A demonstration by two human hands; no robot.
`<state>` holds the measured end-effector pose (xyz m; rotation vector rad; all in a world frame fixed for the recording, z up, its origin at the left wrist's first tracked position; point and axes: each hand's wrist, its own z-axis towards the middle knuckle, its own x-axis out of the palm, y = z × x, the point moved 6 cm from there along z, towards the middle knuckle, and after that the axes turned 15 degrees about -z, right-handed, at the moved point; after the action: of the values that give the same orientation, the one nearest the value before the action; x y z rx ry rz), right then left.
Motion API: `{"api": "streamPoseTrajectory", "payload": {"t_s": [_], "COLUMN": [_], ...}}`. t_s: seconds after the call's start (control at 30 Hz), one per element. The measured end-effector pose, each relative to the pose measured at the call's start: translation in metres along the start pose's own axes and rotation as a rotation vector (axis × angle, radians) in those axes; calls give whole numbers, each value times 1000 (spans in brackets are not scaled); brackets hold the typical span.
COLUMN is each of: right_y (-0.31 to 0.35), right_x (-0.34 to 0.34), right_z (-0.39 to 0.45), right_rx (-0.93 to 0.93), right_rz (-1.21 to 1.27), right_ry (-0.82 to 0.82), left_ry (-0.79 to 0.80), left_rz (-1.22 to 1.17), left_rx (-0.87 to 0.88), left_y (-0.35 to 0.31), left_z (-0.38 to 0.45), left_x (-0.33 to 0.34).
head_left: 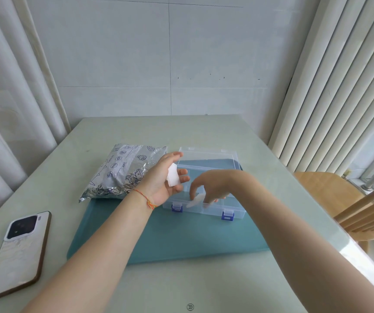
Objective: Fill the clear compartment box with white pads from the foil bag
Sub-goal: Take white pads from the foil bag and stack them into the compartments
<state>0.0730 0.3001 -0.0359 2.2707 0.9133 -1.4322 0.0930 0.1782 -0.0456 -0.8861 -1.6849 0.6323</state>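
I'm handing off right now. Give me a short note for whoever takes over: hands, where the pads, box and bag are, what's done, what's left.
Left hand: raised over the box's left end, holding a small stack of white pads.
Right hand: pinching a single pad, lowering it into a front compartment.
Clear compartment box: lid open, on the blue mat, latches toward you.
Foil bag: lying to the left of the box, partly on the mat.
Done: pads taken out; first one going in.
Left: the compartments look mostly empty; place the held stack, then fetch more.
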Motion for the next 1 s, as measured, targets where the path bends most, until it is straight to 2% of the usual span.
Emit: {"api": "streamPoseTrajectory", "payload": {"t_s": [0.13, 0.23, 0.33, 0.4, 0.43, 0.63, 0.83, 1.0], "right_y": [-8, -24, -36, -31, -25, -4, -3, -9], "right_x": [-6, -27, -43, -46, -46, -39, -50, -53], "right_z": [-3, -19, -38, -40, -38, -19, -15, -8], "right_rx": [45, 112, 118, 21, -3, 114, 181, 188], "right_rz": [85, 234, 759, 1104, 1161, 1010, 567, 557], "right_ry": [-144, -369, -575, -585, -567, -483, -567, -686], "left_ry": [39, 38, 30, 30, 37, 118, 164, 153], "left_rz": [-170, -214, -186, -135, -110, -23, 75, 149], "left_rx": [-56, -44, -39, -24, -15, -55, -120, -99], "left_y": [0, -2, -2, -3, -3, 3, 4, 2], "left_z": [0, 1, 0, 0, 1, 0, -2, 5], "left_x": [-2, -3, 0, 4, 6, 18, 15, 16]}}
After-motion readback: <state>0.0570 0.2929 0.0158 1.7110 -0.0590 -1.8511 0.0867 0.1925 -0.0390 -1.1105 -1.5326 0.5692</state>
